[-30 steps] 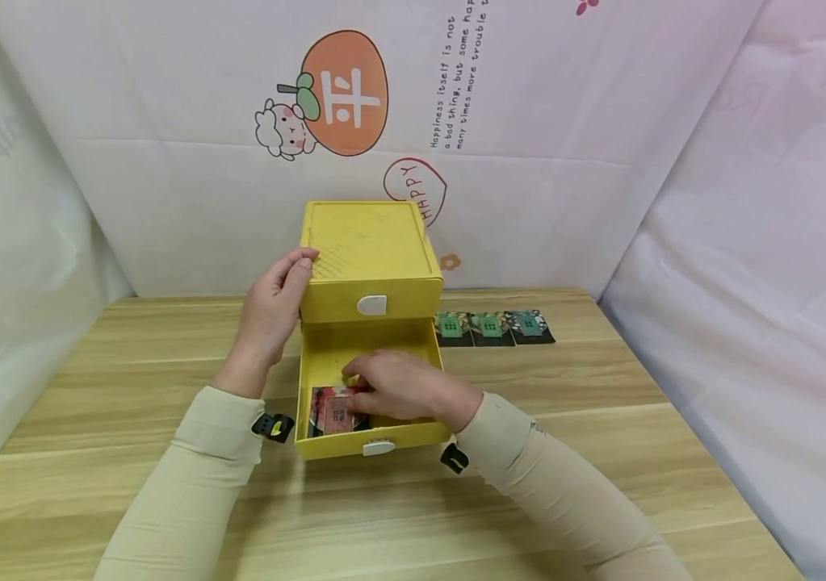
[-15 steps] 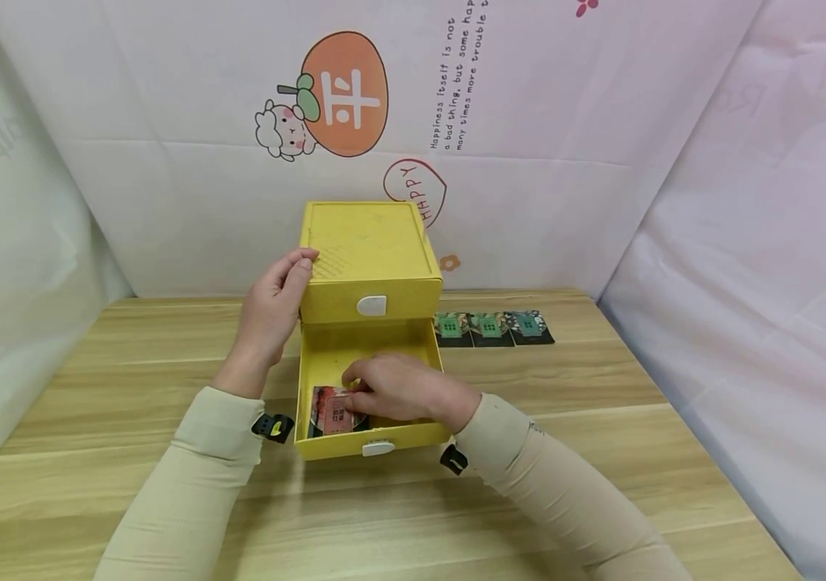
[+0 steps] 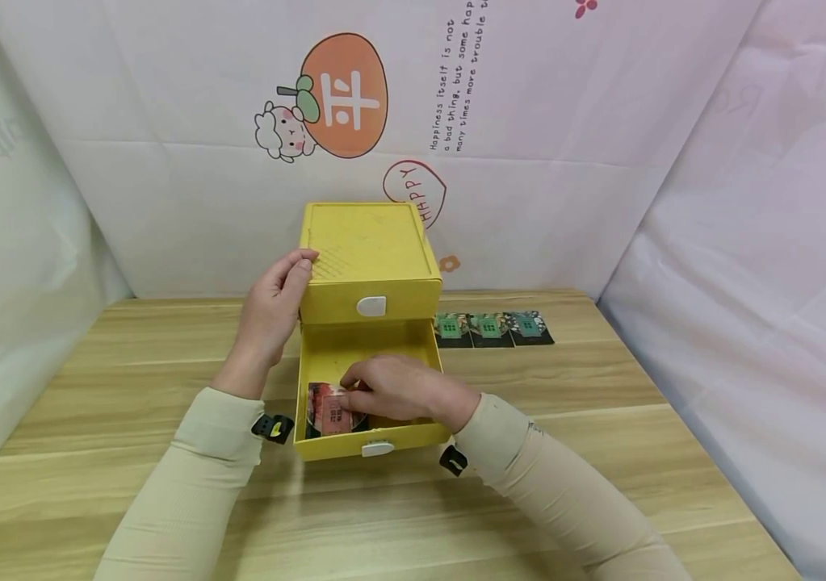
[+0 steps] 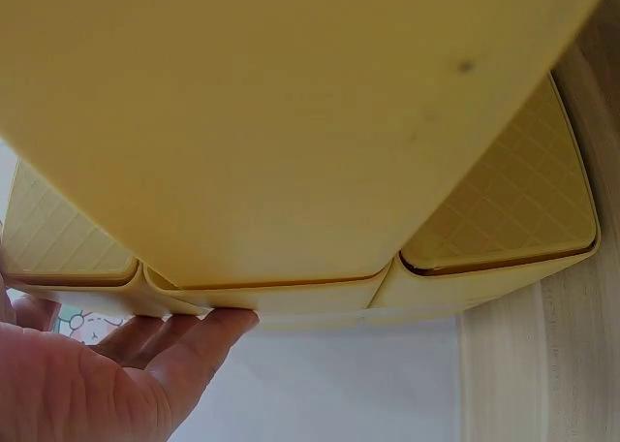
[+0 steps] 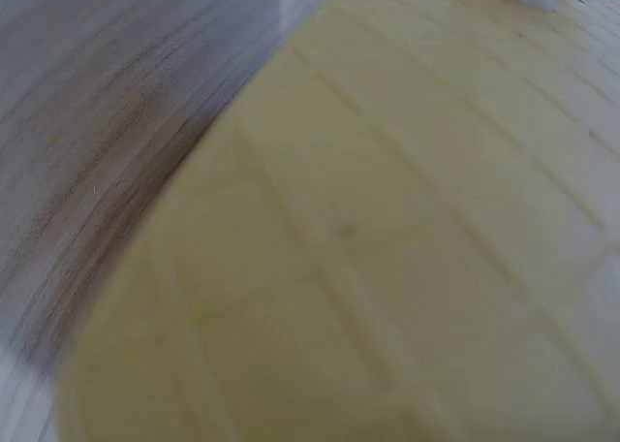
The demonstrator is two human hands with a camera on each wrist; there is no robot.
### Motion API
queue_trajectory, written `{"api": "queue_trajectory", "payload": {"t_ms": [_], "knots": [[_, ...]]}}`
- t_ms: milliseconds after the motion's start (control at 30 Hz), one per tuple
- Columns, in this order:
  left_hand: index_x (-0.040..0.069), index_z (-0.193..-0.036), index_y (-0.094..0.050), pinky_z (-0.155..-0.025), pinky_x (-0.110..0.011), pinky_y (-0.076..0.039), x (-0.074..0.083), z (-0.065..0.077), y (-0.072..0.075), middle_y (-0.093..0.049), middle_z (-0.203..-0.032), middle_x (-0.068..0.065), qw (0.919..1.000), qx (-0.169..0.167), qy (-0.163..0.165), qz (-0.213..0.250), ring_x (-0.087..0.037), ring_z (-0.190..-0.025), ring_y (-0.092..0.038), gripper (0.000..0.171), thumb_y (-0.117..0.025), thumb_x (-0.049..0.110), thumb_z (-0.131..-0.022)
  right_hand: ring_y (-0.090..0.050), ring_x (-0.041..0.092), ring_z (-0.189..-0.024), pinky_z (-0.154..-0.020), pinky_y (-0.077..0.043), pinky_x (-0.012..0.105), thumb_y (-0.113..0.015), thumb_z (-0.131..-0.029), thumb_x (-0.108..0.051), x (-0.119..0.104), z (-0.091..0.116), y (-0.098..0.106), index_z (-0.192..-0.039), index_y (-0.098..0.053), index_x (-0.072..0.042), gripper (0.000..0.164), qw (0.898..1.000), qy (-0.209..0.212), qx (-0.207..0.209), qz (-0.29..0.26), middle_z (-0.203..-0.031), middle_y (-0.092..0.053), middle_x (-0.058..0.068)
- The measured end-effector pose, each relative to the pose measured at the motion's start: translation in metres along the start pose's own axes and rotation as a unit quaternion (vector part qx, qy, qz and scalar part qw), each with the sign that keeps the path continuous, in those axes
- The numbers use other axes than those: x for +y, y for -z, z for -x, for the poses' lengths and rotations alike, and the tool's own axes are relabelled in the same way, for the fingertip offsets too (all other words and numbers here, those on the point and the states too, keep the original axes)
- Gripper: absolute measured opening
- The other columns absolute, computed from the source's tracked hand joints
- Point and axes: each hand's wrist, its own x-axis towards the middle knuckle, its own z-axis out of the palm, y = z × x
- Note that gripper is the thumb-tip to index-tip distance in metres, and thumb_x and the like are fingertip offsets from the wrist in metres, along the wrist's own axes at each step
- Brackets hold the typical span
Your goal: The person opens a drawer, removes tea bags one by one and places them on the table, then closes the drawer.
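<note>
My left hand point(image 3: 270, 303) rests against the left side of a yellow two-drawer box point(image 3: 372, 242), thumb at its top front corner. In the left wrist view its fingers point(image 4: 199, 350) lie fairly straight along the box's side. The lower drawer point(image 3: 311, 448) is pulled out. Inside it, my right hand point(image 3: 398, 387) pinches the right edge of a flat square packet point(image 3: 325, 411), red with a dark border; the fingertips are partly hidden. Filling much of the right wrist view is the drawer's outside point(image 5: 387, 248), diamond-patterned, and neither the hand nor the packet shows there.
Right of the box, three flat square packets in green and teal point(image 3: 488, 329) lie in a row on the wooden table point(image 3: 601, 452). The upper drawer is shut, with a white pull tab point(image 3: 372, 306). A printed cloth point(image 3: 529, 218) hangs close behind the box.
The red packet has shifted slightly left within the drawer, its top edge a bit higher, with my right hand nearly in place at its edge. My left hand and the box have stayed put.
</note>
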Motion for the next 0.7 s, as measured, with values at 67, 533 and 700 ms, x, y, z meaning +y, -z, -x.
{"api": "queue_trajectory", "payload": {"t_ms": [67, 533, 700], "knots": [[0.018, -0.15, -0.058, -0.117, -0.05, -0.039, -0.001, -0.0006, 0.0, -0.051, -0.158, -0.002, 1.0, 0.001, 0.0, -0.001, -0.024, -0.145, -0.045, 0.053, -0.045, 0.051, -0.11, -0.064, 0.004, -0.085, -0.079, -0.053, 0.026, -0.059, -0.107, -0.04, 0.0002, 0.0003, -0.0003, -0.118, -0.077, -0.017, 0.031, 1.0, 0.001, 0.004, -0.004, -0.1, -0.074, -0.009], [0.02, -0.149, -0.058, -0.116, -0.051, -0.039, 0.0015, 0.0003, 0.0002, -0.052, -0.157, -0.001, 1.0, 0.001, 0.005, -0.001, -0.024, -0.143, -0.046, 0.054, -0.045, 0.053, -0.109, -0.055, 0.009, -0.076, -0.068, -0.045, 0.025, -0.07, -0.101, -0.032, 0.0014, 0.0046, 0.0017, -0.109, -0.064, -0.015, 0.02, 0.997, -0.01, 0.012, -0.075, -0.088, -0.062, -0.005], [0.02, -0.148, -0.059, -0.116, -0.05, -0.039, 0.0028, 0.0014, 0.0002, -0.052, -0.157, -0.001, 1.0, 0.003, 0.008, -0.003, -0.023, -0.142, -0.047, 0.054, -0.045, 0.055, -0.109, -0.053, 0.009, -0.074, -0.066, -0.043, 0.024, -0.077, -0.096, -0.026, 0.0028, 0.0033, 0.0014, -0.109, -0.062, -0.014, 0.023, 0.995, -0.002, 0.016, -0.102, -0.085, -0.059, -0.004]]}}
